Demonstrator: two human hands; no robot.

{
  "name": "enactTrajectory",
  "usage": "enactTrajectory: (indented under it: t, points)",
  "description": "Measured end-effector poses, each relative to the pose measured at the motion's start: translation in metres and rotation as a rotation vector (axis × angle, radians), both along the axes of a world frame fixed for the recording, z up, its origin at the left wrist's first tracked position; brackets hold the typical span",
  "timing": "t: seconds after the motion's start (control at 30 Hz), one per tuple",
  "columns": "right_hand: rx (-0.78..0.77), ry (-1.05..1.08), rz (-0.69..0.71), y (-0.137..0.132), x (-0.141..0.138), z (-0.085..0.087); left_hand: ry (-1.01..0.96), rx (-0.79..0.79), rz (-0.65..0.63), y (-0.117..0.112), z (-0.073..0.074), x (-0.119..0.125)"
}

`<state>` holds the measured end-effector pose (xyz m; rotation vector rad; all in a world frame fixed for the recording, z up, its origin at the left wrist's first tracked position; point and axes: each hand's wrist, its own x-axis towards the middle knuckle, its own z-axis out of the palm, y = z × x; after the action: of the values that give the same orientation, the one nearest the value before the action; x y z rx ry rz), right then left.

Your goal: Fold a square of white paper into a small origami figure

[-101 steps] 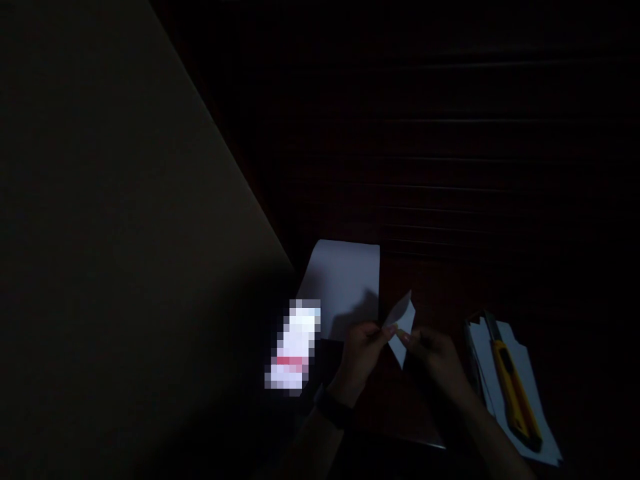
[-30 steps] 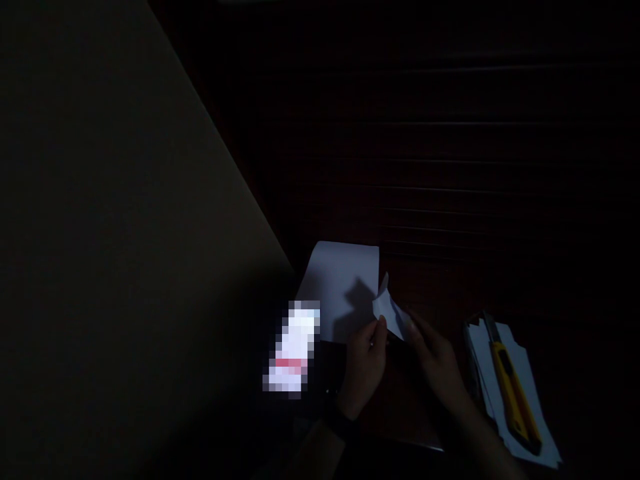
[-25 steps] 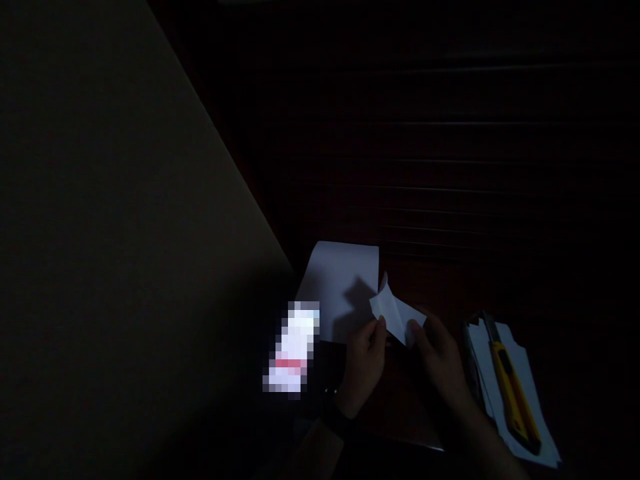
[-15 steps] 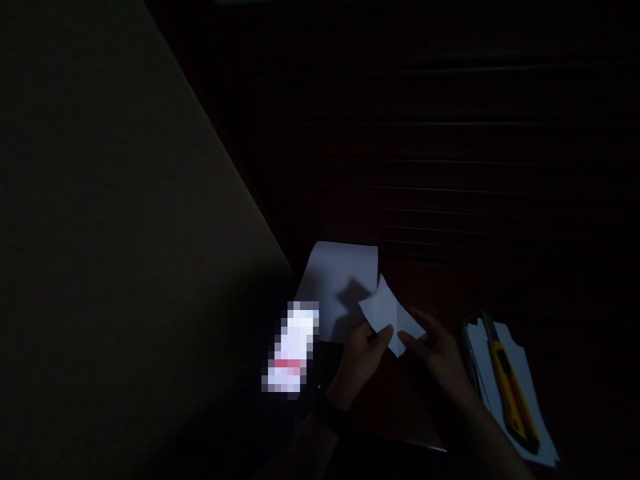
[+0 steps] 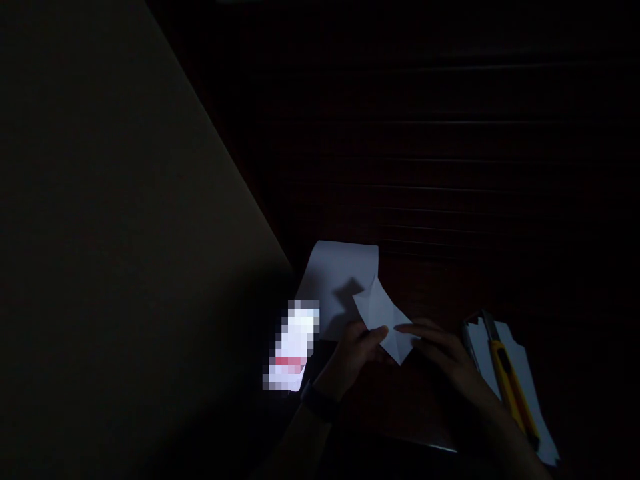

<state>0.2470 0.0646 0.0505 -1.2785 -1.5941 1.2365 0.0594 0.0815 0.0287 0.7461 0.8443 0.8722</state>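
A small white sheet of paper, creased and pointed at its corners, is held up between my two hands. My left hand pinches its lower left edge, the thumb lying on top. On the other side, my right hand grips the right edge, with a fingertip pressed on the paper's face; its other fingers are partly hidden in the dark. Behind the folded paper lies a larger white sheet, on which a shadow falls.
A bright, pixelated phone screen glows left of my left hand. To the right, a yellow utility knife rests on a stack of white paper. A pale wall rises at left, and dark slatted wood lies beyond.
The folded paper has shifted slightly left and turned a little. My right hand's fingers have moved and stretched out more across its right edge. My left hand has shifted slightly left.
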Motion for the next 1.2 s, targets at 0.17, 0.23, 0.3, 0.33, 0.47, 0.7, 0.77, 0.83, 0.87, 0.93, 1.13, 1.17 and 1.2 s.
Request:
enactTrajectory:
  t: [0.17,0.23,0.3,0.33,0.47,0.7,0.77,0.83,0.87,0.93,1.13,1.17,1.2]
  points:
    - [0.000,-0.011,0.022,0.001,0.003,-0.005,-0.177,-0.119,-0.054,0.000,-0.002,-0.002]
    - [-0.044,-0.002,-0.064,0.003,0.003,-0.012,-0.238,-0.140,-0.083,0.000,-0.002,-0.003]
    - [-0.106,0.014,-0.186,0.004,0.001,-0.019,-0.264,-0.136,-0.093,0.000,-0.001,-0.003]
    - [-0.137,0.018,-0.248,0.004,0.000,-0.022,-0.259,-0.124,-0.095,0.000,0.001,-0.002]
    - [-0.188,0.027,-0.384,0.004,-0.005,-0.029,-0.093,0.019,-0.094,-0.002,0.004,0.001]
    - [-0.170,0.068,-0.329,0.003,-0.008,-0.029,0.150,0.131,0.047,0.000,-0.001,0.007]
    - [-0.171,0.095,-0.345,0.003,-0.009,-0.030,0.128,0.132,0.056,0.000,-0.001,0.008]
    - [-0.177,0.149,-0.362,0.004,-0.010,-0.031,0.113,0.132,0.068,0.000,0.000,0.009]
    - [-0.183,0.172,-0.368,0.004,-0.010,-0.031,0.111,0.130,0.073,-0.001,0.001,0.009]
    - [-0.201,0.212,-0.381,0.004,-0.011,-0.032,0.111,0.127,0.079,-0.002,0.001,0.010]
    - [-0.229,0.271,-0.384,0.004,-0.011,-0.032,0.052,0.093,0.059,-0.001,0.003,0.008]
    - [-0.221,0.246,-0.393,0.004,-0.011,-0.030,0.027,0.087,0.065,-0.001,0.003,0.008]
    - [-0.210,0.215,-0.401,0.004,-0.011,-0.029,0.004,0.081,0.082,0.000,0.002,0.008]
